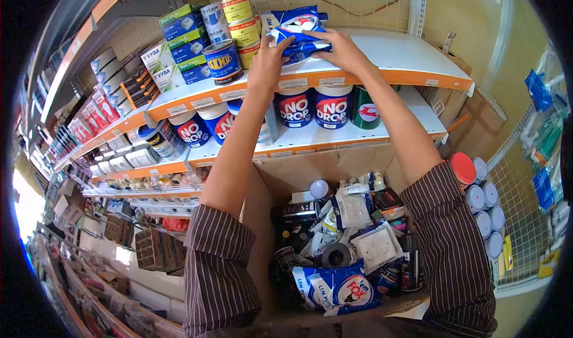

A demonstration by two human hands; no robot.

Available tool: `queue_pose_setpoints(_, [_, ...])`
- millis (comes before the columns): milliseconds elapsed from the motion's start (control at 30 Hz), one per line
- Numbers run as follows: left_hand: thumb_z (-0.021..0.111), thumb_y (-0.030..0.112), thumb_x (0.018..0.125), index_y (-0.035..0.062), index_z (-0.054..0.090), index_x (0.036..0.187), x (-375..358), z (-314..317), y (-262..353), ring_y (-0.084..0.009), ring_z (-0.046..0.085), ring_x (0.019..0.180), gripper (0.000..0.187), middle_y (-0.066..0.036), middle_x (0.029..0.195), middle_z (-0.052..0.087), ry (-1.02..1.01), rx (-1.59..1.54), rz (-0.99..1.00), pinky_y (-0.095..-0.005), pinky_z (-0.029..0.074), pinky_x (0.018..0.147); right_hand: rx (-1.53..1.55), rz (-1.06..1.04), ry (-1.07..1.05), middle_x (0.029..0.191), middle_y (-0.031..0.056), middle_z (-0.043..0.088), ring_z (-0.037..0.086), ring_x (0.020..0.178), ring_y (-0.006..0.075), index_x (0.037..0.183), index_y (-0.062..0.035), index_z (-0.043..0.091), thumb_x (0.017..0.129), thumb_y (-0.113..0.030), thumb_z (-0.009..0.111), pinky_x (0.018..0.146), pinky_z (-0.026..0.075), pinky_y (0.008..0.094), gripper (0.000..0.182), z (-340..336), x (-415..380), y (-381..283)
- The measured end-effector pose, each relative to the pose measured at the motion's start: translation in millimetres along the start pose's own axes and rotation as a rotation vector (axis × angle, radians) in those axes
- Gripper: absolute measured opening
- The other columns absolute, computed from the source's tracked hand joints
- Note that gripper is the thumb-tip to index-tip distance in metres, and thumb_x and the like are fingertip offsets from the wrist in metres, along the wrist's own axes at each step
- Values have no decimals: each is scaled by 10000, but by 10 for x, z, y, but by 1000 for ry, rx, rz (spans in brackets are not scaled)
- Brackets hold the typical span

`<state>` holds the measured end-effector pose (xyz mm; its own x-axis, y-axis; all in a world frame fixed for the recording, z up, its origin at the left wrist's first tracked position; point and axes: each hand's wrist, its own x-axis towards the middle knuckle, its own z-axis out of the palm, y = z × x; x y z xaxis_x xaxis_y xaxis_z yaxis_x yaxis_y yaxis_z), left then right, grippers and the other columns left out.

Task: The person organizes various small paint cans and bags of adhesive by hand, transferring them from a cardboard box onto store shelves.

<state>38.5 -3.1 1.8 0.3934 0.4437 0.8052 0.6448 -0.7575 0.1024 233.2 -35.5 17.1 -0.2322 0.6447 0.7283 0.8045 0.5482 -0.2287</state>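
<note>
A blue and white bag of Fox white glue [303, 20] lies on the top shelf [406, 54], with similar blue packaging directly under it. My left hand [270, 59] grips the bag's left front side, its fingers bent over the plastic. From the right, my right hand [342, 50] closes on the bag's other side. Yellow Aica Aibon tins [243, 32] stand just left of my left hand, beside a blue tin [222, 62]. Below my arms, another Lem Fox bag [334, 287] lies in an open cardboard box [328, 162] of mixed goods.
No Drop tubs [333, 106] line the shelf underneath. Boxes of Vyba [166, 69] and further stock fill the left shelves. Several white-lidded cans [483, 221] and a red lid [462, 169] stand right of the box, near a wire rack [519, 236].
</note>
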Motion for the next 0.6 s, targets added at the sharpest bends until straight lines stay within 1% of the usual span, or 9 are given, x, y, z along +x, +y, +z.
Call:
queue_pose_setpoints(67, [599, 77, 748, 255, 517, 1163, 25, 28, 9, -361, 567, 925, 459, -191, 1179, 441, 17, 11, -14, -400, 494, 749, -23, -19, 61, 1108, 179, 548, 526, 1011, 337, 1184, -187, 528, 685, -95, 687, 864, 421, 381, 531, 63, 24, 48])
queue_pose_setpoints(167, [600, 71, 746, 258, 516, 1164, 73, 77, 3, -358, 567, 924, 465, -188, 1169, 441, -6, 27, -65, -401, 496, 745, -105, 41, 149, 1125, 185, 539, 506, 1047, 341, 1173, -185, 537, 688, -95, 686, 884, 413, 383, 515, 136, 8, 32])
queue_pose_setpoints(200, [587, 53, 755, 250, 513, 1166, 83, 90, -4, -356, 574, 905, 462, -185, 1169, 436, 16, 30, -46, -408, 499, 733, -51, 83, 141, 1147, 195, 525, 482, 1083, 348, 1157, -187, 552, 684, -108, 692, 904, 405, 377, 500, 127, -2, 4])
queue_pose_setpoints(300, [641, 61, 713, 216, 519, 1170, 66, 47, 10, -361, 551, 954, 498, -189, 1095, 502, 33, -15, -28, -401, 486, 772, 119, 41, 106, 1146, 192, 530, 479, 1096, 340, 1120, -187, 583, 701, -184, 693, 900, 409, 373, 434, 28, -34, -39])
queue_pose_setpoints(400, [651, 187, 732, 221, 525, 1166, 2, -170, 83, -333, 567, 925, 453, -132, 1043, 551, -50, -17, -119, -403, 491, 734, 71, 72, 162, 1119, 191, 543, 546, 984, 341, 1036, -181, 632, 685, -295, 702, 856, 429, 382, 375, 23, -66, -65])
queue_pose_setpoints(500, [640, 324, 738, 221, 529, 1165, -17, -360, 150, -308, 576, 902, 453, -82, 991, 586, -115, 134, -135, -402, 490, 708, 111, 101, 165, 1062, 170, 571, 546, 981, 324, 1006, -188, 648, 686, -363, 690, 844, 432, 373, 368, 18, -83, -67])
queue_pose_setpoints(533, [621, 381, 745, 207, 535, 1161, -9, -374, 118, -302, 572, 918, 459, -61, 976, 599, -118, 219, -97, -403, 490, 708, 105, 110, 175, 1053, 161, 571, 544, 982, 316, 1008, -195, 647, 691, -375, 684, 842, 432, 373, 366, 18, -91, -71])
queue_pose_setpoints(600, [626, 342, 744, 184, 524, 1166, 6, -410, 89, -283, 567, 936, 463, -58, 1006, 586, -125, 275, -50, -394, 492, 705, 92, 127, 195, 1036, 143, 569, 541, 984, 301, 1012, -209, 647, 702, -397, 670, 838, 432, 373, 364, -4, -97, -107])
